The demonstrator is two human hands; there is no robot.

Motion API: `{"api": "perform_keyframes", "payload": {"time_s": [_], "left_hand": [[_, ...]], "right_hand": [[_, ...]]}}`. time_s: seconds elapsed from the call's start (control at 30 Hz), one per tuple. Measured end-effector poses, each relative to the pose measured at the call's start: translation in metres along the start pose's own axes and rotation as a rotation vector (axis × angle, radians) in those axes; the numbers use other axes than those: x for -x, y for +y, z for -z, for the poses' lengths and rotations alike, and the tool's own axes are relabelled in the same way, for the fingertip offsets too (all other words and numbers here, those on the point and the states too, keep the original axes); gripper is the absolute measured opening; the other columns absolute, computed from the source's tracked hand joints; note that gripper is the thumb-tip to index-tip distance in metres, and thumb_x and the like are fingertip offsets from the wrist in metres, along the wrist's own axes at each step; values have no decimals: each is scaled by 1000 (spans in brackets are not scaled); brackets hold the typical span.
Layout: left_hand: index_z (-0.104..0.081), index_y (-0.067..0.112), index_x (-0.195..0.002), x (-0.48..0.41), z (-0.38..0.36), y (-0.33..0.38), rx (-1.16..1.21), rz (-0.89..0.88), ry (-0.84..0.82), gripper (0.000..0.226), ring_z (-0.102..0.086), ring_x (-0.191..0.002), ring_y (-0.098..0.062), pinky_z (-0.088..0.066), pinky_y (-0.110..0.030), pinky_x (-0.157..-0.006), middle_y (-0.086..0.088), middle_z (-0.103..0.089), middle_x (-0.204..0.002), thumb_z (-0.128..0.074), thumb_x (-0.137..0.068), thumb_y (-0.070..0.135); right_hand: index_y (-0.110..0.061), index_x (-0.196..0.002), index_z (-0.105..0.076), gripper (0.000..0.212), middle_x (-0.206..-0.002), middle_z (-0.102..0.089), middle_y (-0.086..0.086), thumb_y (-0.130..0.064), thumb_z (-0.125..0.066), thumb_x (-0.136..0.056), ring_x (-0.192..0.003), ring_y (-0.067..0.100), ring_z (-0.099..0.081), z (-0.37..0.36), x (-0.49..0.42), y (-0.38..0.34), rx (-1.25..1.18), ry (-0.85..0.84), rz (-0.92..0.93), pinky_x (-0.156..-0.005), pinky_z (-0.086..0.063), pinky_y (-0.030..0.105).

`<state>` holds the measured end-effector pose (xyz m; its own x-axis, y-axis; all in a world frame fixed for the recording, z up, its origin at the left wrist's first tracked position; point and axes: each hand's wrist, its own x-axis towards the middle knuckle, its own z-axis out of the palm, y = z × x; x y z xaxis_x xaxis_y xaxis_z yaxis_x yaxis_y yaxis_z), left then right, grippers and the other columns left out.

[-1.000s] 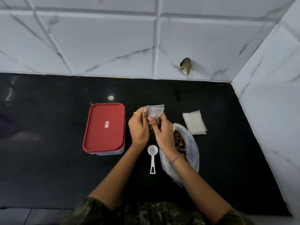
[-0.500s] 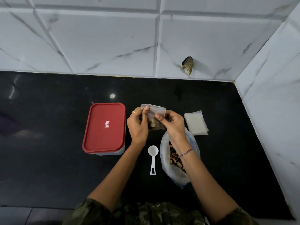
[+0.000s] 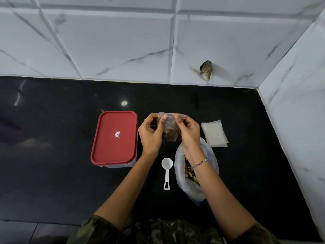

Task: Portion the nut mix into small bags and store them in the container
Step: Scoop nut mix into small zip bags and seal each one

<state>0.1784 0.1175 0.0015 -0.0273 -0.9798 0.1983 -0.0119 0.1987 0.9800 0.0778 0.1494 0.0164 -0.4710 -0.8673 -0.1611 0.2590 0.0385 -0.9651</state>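
A small clear bag [image 3: 171, 128] with nuts in its lower part is held upright above the black counter. My left hand [image 3: 151, 133] pinches its top edge on the left side and my right hand [image 3: 187, 132] pinches the top edge on the right. Below my right wrist lies the large open plastic bag of nut mix [image 3: 192, 173]. A white measuring spoon [image 3: 167, 170] lies on the counter between my forearms. The container with a red lid [image 3: 115, 138] stands shut to the left of my hands.
A stack of empty small bags [image 3: 214, 132] lies to the right of my hands. The black counter [image 3: 52, 164] ends at a white tiled wall behind and another on the right. A dark lump [image 3: 206, 69] sticks to the back wall.
My right hand has slid along the small bag's top edge from left to right, and both thumbs now sit close together on that edge. The bag hangs straighter.
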Motion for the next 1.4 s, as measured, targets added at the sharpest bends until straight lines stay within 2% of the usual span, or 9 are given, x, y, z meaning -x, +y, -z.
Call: {"api": "perform_keyframes", "payload": {"time_s": [0.27, 0.4, 0.63, 0.8, 0.9, 1.0, 1.1, 1.23, 1.4], "left_hand": [[-63, 19, -85, 1, -5, 1, 68, 64, 11, 8, -64, -80, -15, -53, -27, -71, -5, -67, -83, -62, -93, 19], [-62, 16, -85, 0, -5, 3, 106, 88, 28, 8, -61, -77, -8, -49, -22, -71, 0, -65, -81, -60, -94, 16], [-62, 12, -84, -3, 4, 0, 52, 44, -60, 9, -61, -75, -7, -49, -20, -68, 1, -64, -78, -61, -93, 13], [-60, 16, -81, -10, 4, 2, 61, 53, -38, 14, -61, -77, -10, -50, -22, -68, -1, -63, -79, -58, -95, 13], [-61, 17, -81, -12, 4, -2, 84, 79, -21, 18, -61, -79, -16, -51, -33, -71, -4, -63, -80, -54, -97, 18], [-63, 17, -81, -11, 1, -3, 118, 113, 12, 23, -59, -77, -12, -50, -29, -70, -1, -62, -78, -50, -99, 18], [-62, 15, -79, -11, -1, -4, 118, 146, 60, 26, -56, -72, -5, -47, -20, -66, 2, -60, -74, -48, -100, 19], [-65, 18, -84, -9, -3, -10, 158, 273, 66, 24, -64, -77, -2, -52, -20, -72, 6, -67, -80, -48, -100, 22], [-68, 11, -99, 5, -3, -34, 65, 410, -58, 18, -70, -90, -13, -56, -32, -85, -3, -73, -94, -62, -92, 26]], "right_hand": [[-14, -83, -67, 11, -84, -68, 3, -22, -62, -89, -85, 14, -65, -10, 2, 6, -34, 76, 20, -78, -56, 33], [-18, -88, -69, 8, -92, -69, 4, -25, -67, -84, -96, 19, -65, -14, 3, 6, -67, 20, -65, -84, -56, 37], [-16, -90, -68, 8, -91, -68, 2, -22, -64, -87, -93, 15, -64, -12, 4, 7, -6, 33, -31, -85, -55, 37], [-15, -92, -69, 16, -89, -70, 1, -22, -54, -94, -89, 13, -66, -11, -1, 8, 19, 1, 31, -84, -55, 38], [-13, -90, -67, 23, -88, -69, 3, -23, -48, -97, -86, 15, -65, -12, -4, 9, -16, -15, -7, -84, -54, 40], [-16, -89, -65, 28, -88, -66, 2, -26, -41, -100, -87, 15, -63, -10, -8, 9, -46, -25, -50, -82, -53, 36], [-13, -94, -64, 30, -92, -64, 6, -27, -38, -101, -89, 14, -60, -4, -15, 11, 75, -63, -34, -82, -51, 30], [-15, -98, -65, 34, -82, -62, -4, -34, -37, -101, -79, 5, -59, 7, -30, 16, 578, -41, 145, -69, -48, 18], [-13, -99, -66, 37, -84, -64, -3, -37, -38, -100, -78, 7, -60, 13, -48, 20, 653, -23, 140, -69, -50, 22]]}}
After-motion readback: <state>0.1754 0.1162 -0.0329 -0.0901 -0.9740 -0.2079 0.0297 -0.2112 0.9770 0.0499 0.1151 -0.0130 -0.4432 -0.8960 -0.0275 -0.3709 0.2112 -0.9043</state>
